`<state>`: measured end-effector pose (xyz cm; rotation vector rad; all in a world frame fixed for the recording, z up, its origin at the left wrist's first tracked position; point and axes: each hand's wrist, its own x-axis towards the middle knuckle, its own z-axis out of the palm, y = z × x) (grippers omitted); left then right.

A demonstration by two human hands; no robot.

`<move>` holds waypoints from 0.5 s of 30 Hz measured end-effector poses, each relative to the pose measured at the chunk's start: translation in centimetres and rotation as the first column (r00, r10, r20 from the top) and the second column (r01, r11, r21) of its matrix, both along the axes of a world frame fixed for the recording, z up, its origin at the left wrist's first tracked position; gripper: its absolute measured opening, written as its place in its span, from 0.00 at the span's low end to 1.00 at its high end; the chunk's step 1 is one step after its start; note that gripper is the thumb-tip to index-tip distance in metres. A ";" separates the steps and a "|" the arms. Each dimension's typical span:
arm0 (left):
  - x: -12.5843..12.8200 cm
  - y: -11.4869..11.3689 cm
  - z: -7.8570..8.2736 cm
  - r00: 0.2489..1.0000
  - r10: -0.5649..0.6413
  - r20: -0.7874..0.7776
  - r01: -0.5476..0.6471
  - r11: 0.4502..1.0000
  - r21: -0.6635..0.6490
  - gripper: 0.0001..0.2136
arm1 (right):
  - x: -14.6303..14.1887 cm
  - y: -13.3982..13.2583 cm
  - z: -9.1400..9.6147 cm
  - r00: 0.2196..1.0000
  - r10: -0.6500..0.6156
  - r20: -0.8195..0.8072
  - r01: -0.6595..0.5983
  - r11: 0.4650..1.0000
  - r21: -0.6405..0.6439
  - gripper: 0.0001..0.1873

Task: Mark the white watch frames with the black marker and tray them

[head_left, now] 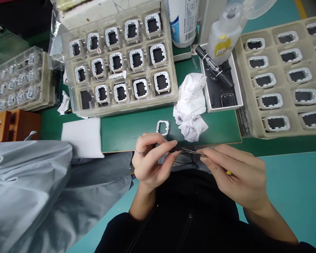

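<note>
My left hand (154, 160), with a ring on one finger, pinches a small dark part (173, 149) in front of the table's edge. Fingers mostly cover that part, so its shape is unclear. Held in my right hand (234, 172) is a thin metal tool that looks like tweezers (191, 151); its tip points left and meets the dark part. Just beyond my left hand, a single pale watch-case frame (162, 128) lies on the green table (126, 130). Crumpled white tissue (191, 105) lies beyond both hands.
Clear plastic trays of watch-case frames stand at the back (118, 105), right (276, 73) and far left (46, 80). A white box (237, 88) holds a black marker (213, 66) and bottle (225, 35). Another person's grey sleeve (28, 189) is left, near a white sheet (81, 135).
</note>
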<state>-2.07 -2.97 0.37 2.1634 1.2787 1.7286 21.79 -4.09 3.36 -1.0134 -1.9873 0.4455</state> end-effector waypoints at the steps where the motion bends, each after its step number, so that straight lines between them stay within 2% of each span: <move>1: 0.0 0.1 0.0 1.000 0.001 0.002 -0.001 1.000 0.003 0.11 | 0.0 -0.1 -0.1 1.000 0.001 -0.003 -0.001 1.000 -0.007 0.09; 7: 0.0 0.5 -0.3 0.999 -0.028 0.025 0.027 0.999 0.038 0.11 | 0.1 -0.3 -0.5 1.000 -0.005 -0.014 0.005 0.999 -0.032 0.10; 15: 0.2 0.4 -0.6 1.000 0.017 0.025 -0.018 0.998 0.052 0.14 | 0.0 -0.8 -0.2 1.000 -0.022 0.007 0.023 0.999 -0.032 0.10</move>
